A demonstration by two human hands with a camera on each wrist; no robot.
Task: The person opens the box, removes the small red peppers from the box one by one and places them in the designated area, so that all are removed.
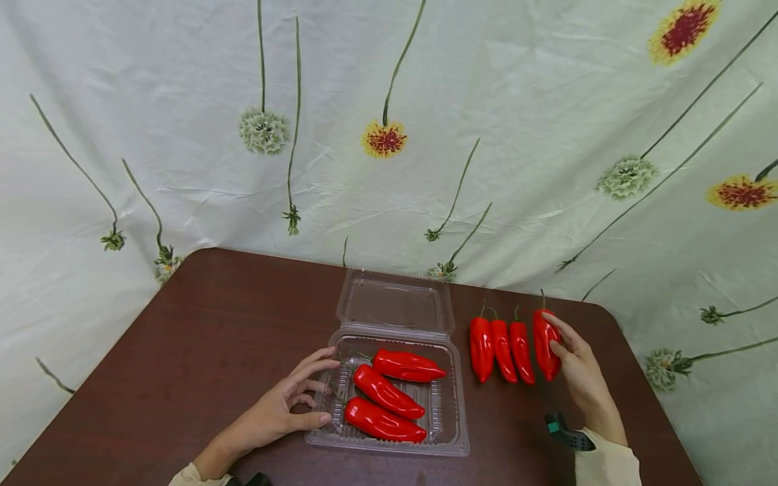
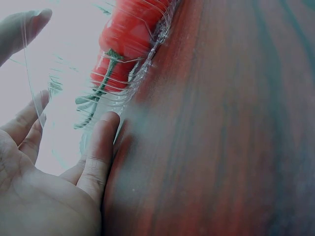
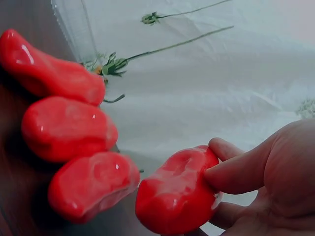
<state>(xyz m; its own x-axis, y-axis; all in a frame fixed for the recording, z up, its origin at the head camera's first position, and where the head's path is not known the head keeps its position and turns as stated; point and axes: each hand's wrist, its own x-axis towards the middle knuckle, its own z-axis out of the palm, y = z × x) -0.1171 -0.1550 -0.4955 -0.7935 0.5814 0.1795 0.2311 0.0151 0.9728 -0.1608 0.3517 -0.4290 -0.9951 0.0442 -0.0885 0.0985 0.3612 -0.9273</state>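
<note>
My right hand [image 1: 580,371] pinches a red chili pepper [image 1: 545,344] between thumb and fingers, its green stem pointing away. In the right wrist view, this pepper [image 3: 177,194] is beside three others. Those three red peppers [image 1: 502,349] lie side by side to its left. My left hand [image 1: 282,405] is at the left edge of a clear plastic clamshell box [image 1: 460,432], fingers spread and loosely bent. Three peppers [image 1: 389,391] lie inside the box, stems to the left. Through the box wall, the left wrist view shows a pepper [image 2: 130,29] near a fingertip.
The box's clear lid [image 1: 395,304] lies folded back on its far side. Everything stands on a dark reddish-brown table [image 1: 255,317] with rounded far corners. Behind its far edge hangs a pale cloth [image 1: 340,88] printed with flowers.
</note>
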